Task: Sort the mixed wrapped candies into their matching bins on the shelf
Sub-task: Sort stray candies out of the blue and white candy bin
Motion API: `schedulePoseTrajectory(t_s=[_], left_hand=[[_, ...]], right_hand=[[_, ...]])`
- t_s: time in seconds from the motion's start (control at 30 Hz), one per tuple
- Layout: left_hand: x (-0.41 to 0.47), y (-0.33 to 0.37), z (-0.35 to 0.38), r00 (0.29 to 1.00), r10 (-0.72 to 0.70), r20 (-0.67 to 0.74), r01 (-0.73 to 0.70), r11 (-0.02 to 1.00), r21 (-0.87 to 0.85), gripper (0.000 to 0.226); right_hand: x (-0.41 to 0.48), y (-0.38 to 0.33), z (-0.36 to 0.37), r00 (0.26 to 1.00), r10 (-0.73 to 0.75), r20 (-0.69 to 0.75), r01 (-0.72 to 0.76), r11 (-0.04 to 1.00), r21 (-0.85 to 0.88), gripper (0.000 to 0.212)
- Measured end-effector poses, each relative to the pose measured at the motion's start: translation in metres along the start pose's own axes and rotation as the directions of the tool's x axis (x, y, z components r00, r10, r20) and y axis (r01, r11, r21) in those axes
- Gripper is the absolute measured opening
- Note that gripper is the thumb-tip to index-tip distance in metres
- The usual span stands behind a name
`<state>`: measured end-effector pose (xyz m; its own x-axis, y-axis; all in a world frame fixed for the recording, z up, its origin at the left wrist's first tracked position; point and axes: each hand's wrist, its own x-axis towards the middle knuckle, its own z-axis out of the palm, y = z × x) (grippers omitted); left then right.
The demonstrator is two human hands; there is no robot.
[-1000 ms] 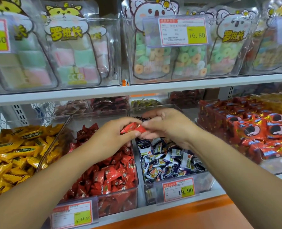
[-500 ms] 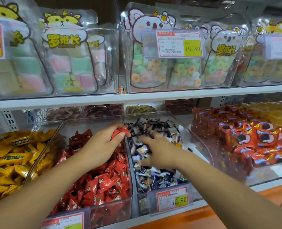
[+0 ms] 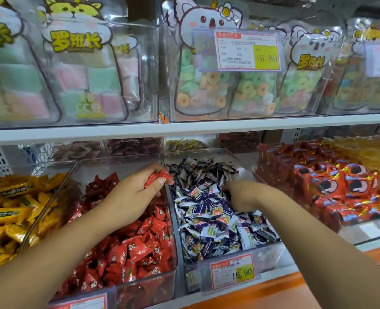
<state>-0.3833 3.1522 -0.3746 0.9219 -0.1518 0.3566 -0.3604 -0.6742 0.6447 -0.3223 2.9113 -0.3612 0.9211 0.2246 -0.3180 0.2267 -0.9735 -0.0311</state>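
Note:
A clear bin [image 3: 148, 284] holds red wrapped candies [image 3: 137, 248]. To its right, another clear bin [image 3: 271, 255] holds blue-and-white wrapped candies [image 3: 209, 219]. My left hand [image 3: 131, 195] hovers over the red bin near the divider and pinches a red candy [image 3: 159, 176] between thumb and fingers. My right hand [image 3: 244, 195] lies knuckles up on the blue-and-white pile. Its fingertips are buried among the wrappers, so I cannot see whether they grip anything.
Yellow wrapped candies [image 3: 8, 210] fill the bin at far left. Red foil packs [image 3: 340, 188] are stacked at right. A white shelf board [image 3: 184, 128] runs just above the bins and carries bagged sweets and a price tag [image 3: 247, 50]. An orange ledge [image 3: 273, 293] borders the front.
Both hands met over the divider on one red candy. The left hand kept it and shifted slightly left. The right hand let go and dropped into the blue-and-white bin.

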Motion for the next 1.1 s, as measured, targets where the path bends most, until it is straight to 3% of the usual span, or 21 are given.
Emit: schedulePoseTrajectory(t_s=[0.07,0.2,0.27,0.37,0.57,0.77,0.9,1.0,1.03,1.07,1.1], left_hand=[[0.001,0.001,0.002,1.0,0.0,0.01,0.0,1.0,-0.007,0.018],[-0.001,-0.002,0.003,1.0,0.012,0.006,-0.012,1.0,-0.021,0.018],[-0.001,-0.001,0.001,1.0,0.016,0.009,-0.016,1.0,-0.019,0.018],[0.0,-0.002,0.001,1.0,0.003,0.0,-0.003,1.0,-0.021,0.017],[0.0,0.005,0.002,0.998,0.033,-0.046,-0.035,0.998,-0.043,0.013],[0.003,0.013,-0.002,0.994,-0.028,-0.102,0.025,0.999,-0.035,0.016],[0.002,0.017,-0.005,0.998,-0.05,-0.044,0.046,0.995,-0.091,0.029],[-0.002,0.014,-0.007,0.998,-0.057,-0.002,0.056,0.992,-0.11,0.018],[-0.003,0.013,-0.008,0.999,-0.052,0.003,0.052,0.994,-0.101,0.015],[-0.004,0.011,-0.009,0.999,-0.05,0.004,0.05,0.995,-0.087,0.016],[-0.005,0.01,-0.011,0.999,-0.054,0.005,0.054,0.996,-0.072,0.018]], right_hand=[[0.006,0.006,0.007,0.999,-0.015,-0.045,0.021,0.991,0.13,0.048],[0.004,0.015,0.015,0.97,0.041,-0.238,0.071,0.895,0.44,0.04],[0.0,0.019,0.009,0.95,0.065,-0.305,0.132,0.802,0.583,0.04],[-0.006,0.023,-0.003,0.961,0.048,-0.271,0.183,0.626,0.758,0.043],[-0.021,0.016,-0.017,0.934,0.01,-0.357,0.3,0.521,0.799,0.03],[-0.03,-0.005,-0.026,0.905,-0.051,-0.423,0.419,0.285,0.862,0.026],[-0.027,-0.032,-0.025,0.894,-0.156,-0.421,0.447,0.225,0.866,0.013],[-0.025,-0.048,-0.023,0.891,-0.255,-0.376,0.417,0.132,0.899,0.008],[-0.026,-0.046,-0.026,0.903,-0.267,-0.335,0.385,0.163,0.908,0.01],[-0.025,-0.038,-0.029,0.924,-0.234,-0.303,0.365,0.302,0.881,0.013],[-0.024,-0.026,-0.031,0.943,-0.174,-0.284,0.331,0.566,0.754,0.017]])
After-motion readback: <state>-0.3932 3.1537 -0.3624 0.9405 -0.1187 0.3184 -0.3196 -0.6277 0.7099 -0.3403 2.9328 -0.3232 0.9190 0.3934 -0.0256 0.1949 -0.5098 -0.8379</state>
